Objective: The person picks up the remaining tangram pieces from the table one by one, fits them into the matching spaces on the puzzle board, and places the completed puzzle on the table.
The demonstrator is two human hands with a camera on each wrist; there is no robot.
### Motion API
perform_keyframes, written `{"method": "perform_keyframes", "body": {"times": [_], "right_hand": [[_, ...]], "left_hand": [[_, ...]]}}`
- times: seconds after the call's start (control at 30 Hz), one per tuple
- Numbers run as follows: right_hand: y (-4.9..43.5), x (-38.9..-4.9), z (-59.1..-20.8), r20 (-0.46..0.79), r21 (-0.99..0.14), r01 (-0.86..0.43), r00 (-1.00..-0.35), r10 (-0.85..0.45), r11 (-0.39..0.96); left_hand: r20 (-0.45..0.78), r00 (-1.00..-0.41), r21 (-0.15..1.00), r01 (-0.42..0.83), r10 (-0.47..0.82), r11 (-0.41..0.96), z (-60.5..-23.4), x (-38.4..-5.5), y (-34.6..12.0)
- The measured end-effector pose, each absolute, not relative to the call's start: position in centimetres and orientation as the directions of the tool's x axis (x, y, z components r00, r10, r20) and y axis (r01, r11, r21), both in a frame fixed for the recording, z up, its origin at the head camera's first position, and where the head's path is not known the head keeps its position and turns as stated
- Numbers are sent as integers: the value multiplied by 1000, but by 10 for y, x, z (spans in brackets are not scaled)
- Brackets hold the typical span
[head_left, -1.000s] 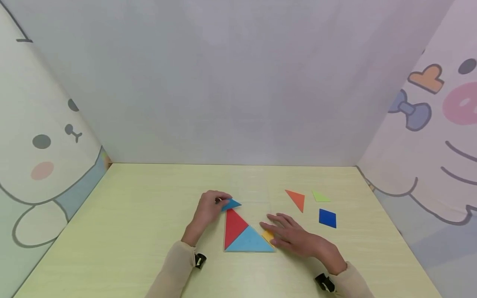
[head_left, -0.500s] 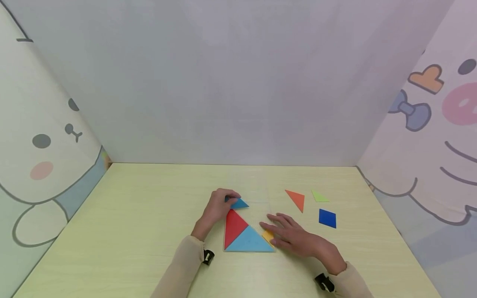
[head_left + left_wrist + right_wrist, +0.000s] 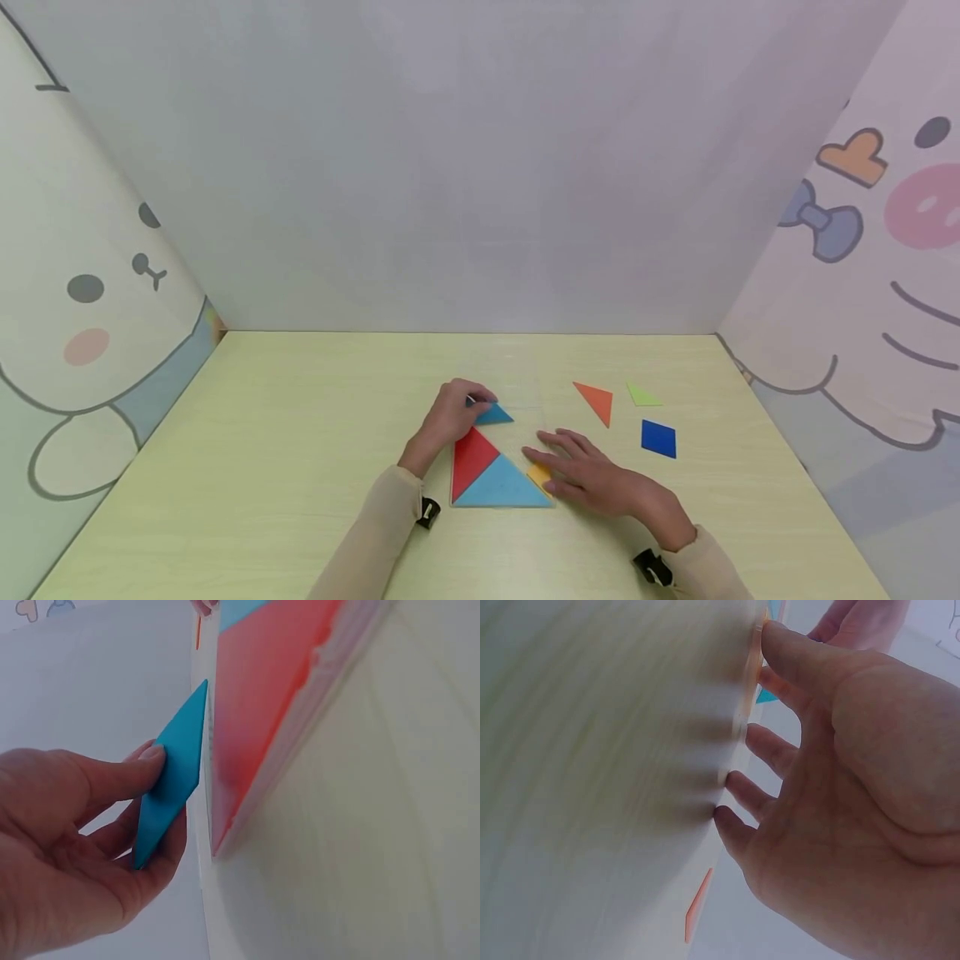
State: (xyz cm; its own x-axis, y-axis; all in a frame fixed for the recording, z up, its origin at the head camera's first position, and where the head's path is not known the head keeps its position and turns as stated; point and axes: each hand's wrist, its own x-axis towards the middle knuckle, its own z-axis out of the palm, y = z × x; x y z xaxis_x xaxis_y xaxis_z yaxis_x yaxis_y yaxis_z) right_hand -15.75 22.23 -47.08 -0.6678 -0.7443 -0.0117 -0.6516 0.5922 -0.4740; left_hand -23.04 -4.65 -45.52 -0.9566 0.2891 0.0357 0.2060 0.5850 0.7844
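The held piece [image 3: 176,765] was plain teal-blue. Red filled 1 large triangle [image 3: 471,460], light blue the other large triangle [image 3: 502,487]. The half-covered piece [image 3: 538,475] was yellow. The narrow triangle [image 3: 598,402] was orange, the small triangle [image 3: 642,397] lime green, the quadrilateral [image 3: 658,439] deep blue. The sleeves [image 3: 375,529] were beige, the wrist clips [image 3: 429,513] black. The tabletop [image 3: 300,408] was pale yellow, faintly grained; the side panels [image 3: 802,325] white with grey-outlined cartoons.

- Pale yellow, wood-grained tabletop [image 3: 300,433].
- Plain greyish-white backdrop [image 3: 480,167], rising at the tabletop's far edge.
- Whitish left side panel [image 3: 45,183], printed with a grey-eyed, pink-cheeked cartoon face [image 3: 116,292].
- Whitish right side panel [image 3: 795,308], printed with a pink oval [image 3: 922,221], a grey-outlined blue bow [image 3: 838,231] and a rounded orange shape [image 3: 855,158].
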Motion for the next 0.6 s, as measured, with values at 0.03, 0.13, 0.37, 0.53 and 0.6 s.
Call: {"method": "perform_keyframes", "body": {"times": [0.03,0.13,0.37,0.53,0.6], "right_hand": [[222,-158,-472,-9,-470,-654,-668,-744,593],[222,-158,-471,-9,-469,-655,-667,-745,592],[219,-156,-457,-75,-514,-605,-675,-734,608],[218,-156,-455,-105,-507,-587,-685,-721,631],[218,-156,-455,-109,-514,-580,-687,-718,632]], "left_hand": [[31,-956,783,205,293,587,-456,-231,-46],[14,-953,780,199,301,593,-457,-232,-46],[-14,-933,775,218,361,593,-462,-232,-48],[-27,-919,756,238,392,609,-461,-232,-47],[-37,-918,749,235,394,620,-461,-231,-46]]}}
